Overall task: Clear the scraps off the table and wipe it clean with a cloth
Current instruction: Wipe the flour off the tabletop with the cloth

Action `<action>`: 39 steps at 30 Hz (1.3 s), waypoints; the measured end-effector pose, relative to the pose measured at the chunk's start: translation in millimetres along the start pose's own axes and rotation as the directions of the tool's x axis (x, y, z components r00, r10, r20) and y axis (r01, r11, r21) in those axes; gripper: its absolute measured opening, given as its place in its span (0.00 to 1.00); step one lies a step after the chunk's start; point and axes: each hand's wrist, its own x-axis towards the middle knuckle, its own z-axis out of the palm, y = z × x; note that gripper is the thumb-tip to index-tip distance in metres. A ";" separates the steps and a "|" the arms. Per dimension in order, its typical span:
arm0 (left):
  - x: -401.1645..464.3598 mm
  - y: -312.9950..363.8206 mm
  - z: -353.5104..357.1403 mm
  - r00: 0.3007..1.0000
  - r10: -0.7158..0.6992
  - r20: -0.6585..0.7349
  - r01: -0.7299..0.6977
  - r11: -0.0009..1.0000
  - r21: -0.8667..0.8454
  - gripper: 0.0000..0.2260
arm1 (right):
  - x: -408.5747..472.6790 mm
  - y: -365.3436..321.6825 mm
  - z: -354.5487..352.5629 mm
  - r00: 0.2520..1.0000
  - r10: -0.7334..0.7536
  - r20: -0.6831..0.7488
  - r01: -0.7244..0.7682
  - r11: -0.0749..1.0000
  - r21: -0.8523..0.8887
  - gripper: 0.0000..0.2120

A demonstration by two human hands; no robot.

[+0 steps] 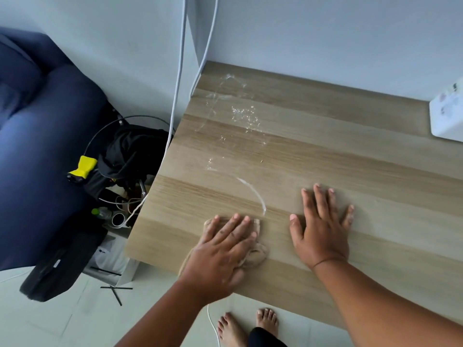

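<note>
Cloth (253, 256) lies bunched under your left hand (220, 249), whose grip is spread flat and pressing down on it rather than curled around it, near the desk's (325, 151) six o'clock edge. Your right hand (322, 229) sits at three o'clock from it, palm down, fingers splayed, holding nothing. A thin wet arc (253, 191) curves at twelve o'clock from the cloth. Further toward twelve, droplets and white smears (240, 113) dot the wood. A white power strip (448, 113) rests at the desk's two o'clock corner.
</note>
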 end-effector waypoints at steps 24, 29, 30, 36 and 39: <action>79.4 -15.0 -13.6 0.998 0.057 0.020 -0.056 0.997 -0.049 0.31 | 1.2 1.3 1.1 1.000 0.003 0.012 -0.002 1.000 -0.016 0.33; 34.5 -31.3 -16.3 0.966 0.250 0.061 -0.246 0.967 -0.066 0.31 | 1.5 1.2 0.7 1.000 0.004 0.015 -0.004 1.000 -0.020 0.33; 24.8 -37.8 -18.8 0.963 0.265 0.055 -0.259 0.961 -0.093 0.32 | 0.9 1.3 0.4 1.000 0.005 0.015 -0.005 1.000 -0.016 0.33; 1.3 -107.7 -39.4 0.989 0.145 0.031 -0.140 0.982 -0.127 0.35 | -0.1 -0.2 1.7 1.000 0.000 -0.008 0.000 1.000 0.007 0.34; 25.2 -119.5 -43.4 0.992 -0.116 -0.040 0.110 0.986 -0.123 0.33 | 0.1 0.0 2.2 1.000 -0.005 -0.010 0.005 1.000 0.005 0.34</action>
